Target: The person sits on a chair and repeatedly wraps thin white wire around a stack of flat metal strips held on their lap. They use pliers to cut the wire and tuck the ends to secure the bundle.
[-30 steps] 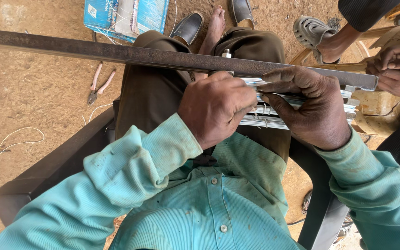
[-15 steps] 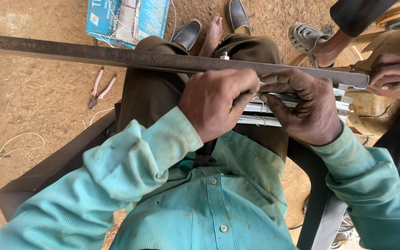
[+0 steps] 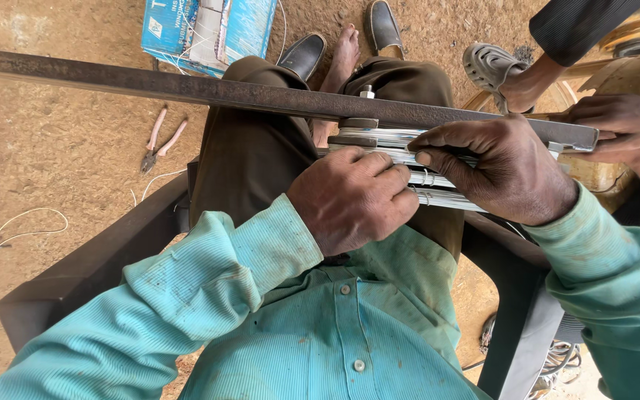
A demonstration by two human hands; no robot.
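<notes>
- Fingers of the left hand [image 3: 353, 198] are curled almost closed, knuckles up, wrapped over the near end of a bundle of thin grey metal strips [image 3: 438, 198] at the centre of the frame.
- Fingers of the right hand [image 3: 501, 172] are bent and spread part-way; the fingertips [image 3: 425, 158] press down on the top of the same bundle, just right of centre.
- Both hands touch the bundle and sit side by side, nearly touching each other.
- Bundle position: lying across the person's lap, directly below a long rusty steel bar [image 3: 187, 87] that crosses the frame from the upper left to the right edge.
- A bolt with nut [image 3: 367, 92] stands on the bar above the left end of the bundle; flat plates [image 3: 357, 132] sit just under the bar there.
- Another person's hand [image 3: 620, 122] rests at the right end of the bar, at the right edge of the frame.
- Seat: a dark plastic chair [image 3: 83, 278], its arm running toward the lower left.
- Ground: bare sandy earth. A pair of pink-handled pliers [image 3: 161, 142] lies at the left, loose wires [image 3: 9, 233] near the left edge, and a blue carton [image 3: 209, 31] at the top.
- Two dark shoes [image 3: 305, 53] and a bare foot [image 3: 344, 46] are at the top centre; a grey sandal [image 3: 492, 68] on another foot is at the upper right.
- Hidden: the strip ends under both palms, and how the bundle is fixed under the bar, cannot be made out. The other person is cut off by the frame edge.
</notes>
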